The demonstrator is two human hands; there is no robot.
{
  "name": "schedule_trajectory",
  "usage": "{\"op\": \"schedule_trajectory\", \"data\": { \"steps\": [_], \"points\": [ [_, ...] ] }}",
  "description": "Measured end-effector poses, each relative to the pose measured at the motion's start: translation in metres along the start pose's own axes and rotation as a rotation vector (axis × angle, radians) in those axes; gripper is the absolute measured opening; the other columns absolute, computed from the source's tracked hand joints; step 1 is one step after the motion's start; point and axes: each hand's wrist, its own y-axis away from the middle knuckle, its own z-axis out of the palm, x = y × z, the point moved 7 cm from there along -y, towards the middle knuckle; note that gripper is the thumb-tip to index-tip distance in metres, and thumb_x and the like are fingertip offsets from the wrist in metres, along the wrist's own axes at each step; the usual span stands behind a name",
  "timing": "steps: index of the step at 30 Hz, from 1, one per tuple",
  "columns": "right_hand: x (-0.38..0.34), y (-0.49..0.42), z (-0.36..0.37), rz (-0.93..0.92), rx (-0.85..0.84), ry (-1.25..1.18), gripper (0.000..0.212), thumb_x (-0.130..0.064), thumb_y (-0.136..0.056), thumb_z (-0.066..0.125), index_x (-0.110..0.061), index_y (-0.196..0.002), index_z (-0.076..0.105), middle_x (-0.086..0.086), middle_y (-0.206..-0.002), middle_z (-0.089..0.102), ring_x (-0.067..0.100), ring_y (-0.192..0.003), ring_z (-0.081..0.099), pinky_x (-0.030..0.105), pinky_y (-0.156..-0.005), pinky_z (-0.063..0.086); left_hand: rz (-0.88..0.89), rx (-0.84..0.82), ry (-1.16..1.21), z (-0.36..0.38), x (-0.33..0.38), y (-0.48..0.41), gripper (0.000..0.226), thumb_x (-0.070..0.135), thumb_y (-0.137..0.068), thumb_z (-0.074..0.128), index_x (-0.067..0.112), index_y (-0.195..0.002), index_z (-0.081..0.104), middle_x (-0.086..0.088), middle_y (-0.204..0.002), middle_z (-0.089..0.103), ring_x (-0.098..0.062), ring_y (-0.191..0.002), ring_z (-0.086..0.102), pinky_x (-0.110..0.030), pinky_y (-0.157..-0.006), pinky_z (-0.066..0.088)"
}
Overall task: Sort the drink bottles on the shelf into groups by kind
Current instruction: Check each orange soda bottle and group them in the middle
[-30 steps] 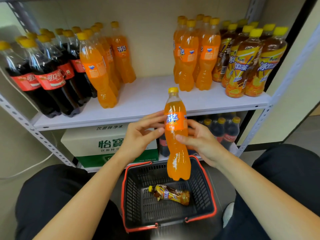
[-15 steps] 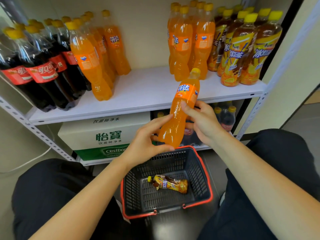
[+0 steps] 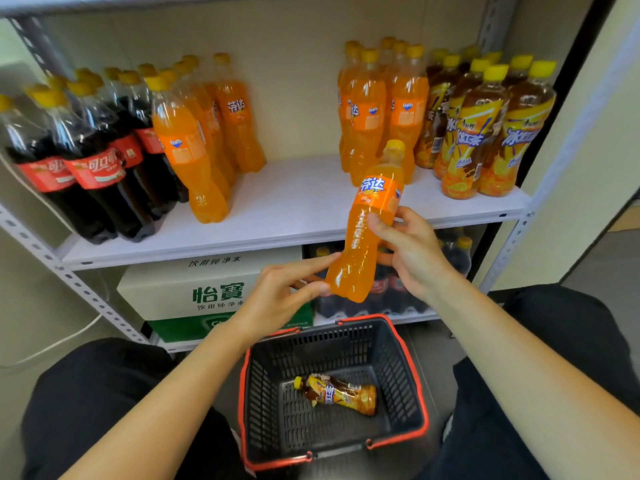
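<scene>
An orange soda bottle (image 3: 367, 230) with a yellow cap is tilted in front of the white shelf (image 3: 298, 206), cap toward the right-hand orange group (image 3: 377, 109). My right hand (image 3: 412, 251) grips its middle. My left hand (image 3: 280, 296) pinches its base between thumb and fingers. On the shelf stand cola bottles (image 3: 90, 161) at far left, more orange soda bottles (image 3: 201, 133) beside them, and iced tea bottles (image 3: 485, 126) at far right. One iced tea bottle (image 3: 337, 393) lies in the basket (image 3: 412, 368) below.
The black basket with red rim sits on the floor between my knees. Under the shelf stand a white and green water carton (image 3: 214, 289) and more dark bottles (image 3: 453, 251). Bare shelf shows between the two orange groups. A metal upright (image 3: 509, 247) bounds the right side.
The orange bottle rose from over the basket and tipped, cap toward the shelf. My left hand slid from its label down to its base; the right hand stayed on its middle.
</scene>
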Motion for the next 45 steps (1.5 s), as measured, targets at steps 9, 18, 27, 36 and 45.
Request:
{"op": "schedule_trajectory", "data": {
  "steps": [9, 18, 27, 36, 45],
  "points": [
    [-0.076, -0.048, -0.015, -0.319, 0.119, 0.271, 0.062, -0.014, -0.079, 0.088, -0.025, -0.131, 0.056, -0.002, -0.125, 0.071, 0.013, -0.112, 0.07, 0.038, -0.089, 0.06, -0.132, 0.832, -0.256, -0.14, -0.043, -0.028, 0.027, 0.018, -0.102, 0.062, 0.012, -0.128, 0.065, -0.006, -0.124, 0.064, -0.022, -0.112, 0.062, -0.046, -0.094, 0.054],
    [-0.101, -0.104, -0.038, -0.422, 0.336, 0.514, 0.073, -0.015, -0.078, 0.088, -0.021, -0.138, 0.046, -0.007, -0.12, 0.06, 0.015, -0.111, 0.06, 0.028, -0.088, 0.05, -0.415, 1.025, -0.273, -0.19, -0.073, -0.05, 0.084, 0.025, -0.084, 0.083, 0.011, -0.151, 0.034, -0.013, -0.145, 0.042, -0.032, -0.133, 0.048, -0.046, -0.111, 0.041],
    [-0.097, -0.127, -0.061, -0.421, 0.418, 0.714, 0.074, -0.025, -0.085, 0.083, -0.024, -0.146, 0.04, 0.004, -0.143, 0.056, 0.029, -0.132, 0.054, 0.056, -0.108, 0.047, -0.486, 0.865, -0.276, -0.205, -0.091, -0.052, 0.085, 0.032, -0.081, 0.085, 0.021, -0.148, 0.033, -0.008, -0.139, 0.06, -0.035, -0.125, 0.058, -0.048, -0.102, 0.045],
    [-0.074, -0.074, -0.048, -0.451, 0.5, 0.653, 0.084, -0.021, -0.084, 0.084, -0.018, -0.154, 0.037, 0.007, -0.147, 0.048, 0.027, -0.136, 0.048, 0.046, -0.111, 0.045, -0.234, 0.634, 0.04, -0.147, -0.054, -0.055, 0.076, 0.013, -0.082, 0.085, 0.012, -0.144, 0.04, -0.006, -0.133, 0.06, -0.022, -0.118, 0.063, -0.047, -0.1, 0.055],
    [0.013, 0.02, 0.032, -0.12, -0.2, 0.376, 0.077, -0.032, -0.077, 0.086, -0.025, -0.146, 0.05, -0.001, -0.132, 0.065, 0.014, -0.115, 0.067, 0.031, -0.096, 0.057, -0.237, 0.383, 0.426, -0.049, -0.006, -0.044, 0.067, 0.019, -0.071, 0.09, 0.027, -0.125, 0.051, 0.007, -0.11, 0.076, -0.016, -0.098, 0.075, -0.027, -0.072, 0.061]
  ]
}}
